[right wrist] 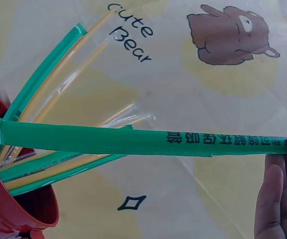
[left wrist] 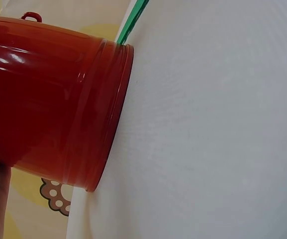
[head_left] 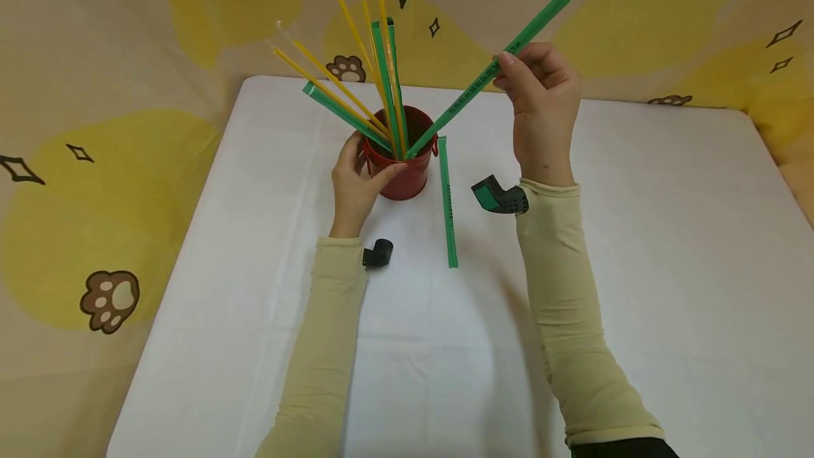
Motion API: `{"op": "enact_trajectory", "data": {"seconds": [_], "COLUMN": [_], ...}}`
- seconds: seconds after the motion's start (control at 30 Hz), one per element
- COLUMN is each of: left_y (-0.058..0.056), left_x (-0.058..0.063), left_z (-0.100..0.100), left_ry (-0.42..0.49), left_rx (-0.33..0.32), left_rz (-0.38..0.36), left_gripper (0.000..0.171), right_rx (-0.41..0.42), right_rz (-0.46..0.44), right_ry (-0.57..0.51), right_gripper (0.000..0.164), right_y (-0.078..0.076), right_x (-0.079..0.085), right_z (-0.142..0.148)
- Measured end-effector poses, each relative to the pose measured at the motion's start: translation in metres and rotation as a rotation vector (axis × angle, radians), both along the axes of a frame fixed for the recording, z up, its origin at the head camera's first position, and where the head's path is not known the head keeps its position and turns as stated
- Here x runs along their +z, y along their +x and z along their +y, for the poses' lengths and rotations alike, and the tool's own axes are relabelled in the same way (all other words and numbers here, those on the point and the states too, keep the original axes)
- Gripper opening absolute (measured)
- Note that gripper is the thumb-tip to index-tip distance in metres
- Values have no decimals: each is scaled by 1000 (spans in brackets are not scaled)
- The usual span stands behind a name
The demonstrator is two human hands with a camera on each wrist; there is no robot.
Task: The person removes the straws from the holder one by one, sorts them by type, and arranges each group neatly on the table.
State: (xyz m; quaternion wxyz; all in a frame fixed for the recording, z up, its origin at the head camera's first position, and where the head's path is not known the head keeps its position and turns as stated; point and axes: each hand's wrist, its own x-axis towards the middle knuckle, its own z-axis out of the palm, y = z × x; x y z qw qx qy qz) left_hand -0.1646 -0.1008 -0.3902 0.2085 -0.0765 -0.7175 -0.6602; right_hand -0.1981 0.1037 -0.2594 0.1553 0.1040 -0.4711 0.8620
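A small red bucket (head_left: 407,182) with side loops stands on the white table near its far edge. My left hand (head_left: 353,188) holds it from the left, thumb at the near rim and fingers round the side. Several yellow straws (head_left: 352,20) in clear sleeves lean in it, along with several green-wrapped straws (head_left: 340,110). With thumb and fingers, my right hand (head_left: 545,101) pinches another green-wrapped straw (right wrist: 108,139) by its upper part. This straw slants down to the left, and its lower end overlaps the bucket's mouth. Dark printing runs along its wrapper.
One more green-wrapped straw (head_left: 448,203) lies on the white table (head_left: 674,246), just right of the bucket. Behind and to the left hangs a beige and yellow cloth (head_left: 102,182) with paw prints. Small dark cameras sit at both wrists.
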Motion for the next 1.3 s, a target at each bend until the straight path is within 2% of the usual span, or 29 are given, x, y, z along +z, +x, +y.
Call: {"op": "enact_trajectory", "data": {"seconds": [0.23,0.4,0.67,0.83,1.0,1.3], "left_y": [0,-1,-1,-1,-1,-2], "left_x": [-1,-2,-2,-2,-3,-4], "left_z": [0,0,0,0,-1,-1], "left_ry": [-4,-5,17,8,1,11], "left_rx": [4,6,-4,3,6,1], "left_rz": [18,20,-3,-10,-4,4], "left_gripper": [69,68,69,69,69,69], "right_rx": [-31,-19,53,68,93,119], "right_rz": [65,66,-39,-49,-84,-158], "right_ry": [-5,-3,-26,21,16,165], "right_gripper": [9,10,8,6,7,6], "right_y": [4,5,7,7,7,7], "right_x": [-1,-5,-15,-23,-28,-43], "right_z": [4,9,18,24,27,34]}}
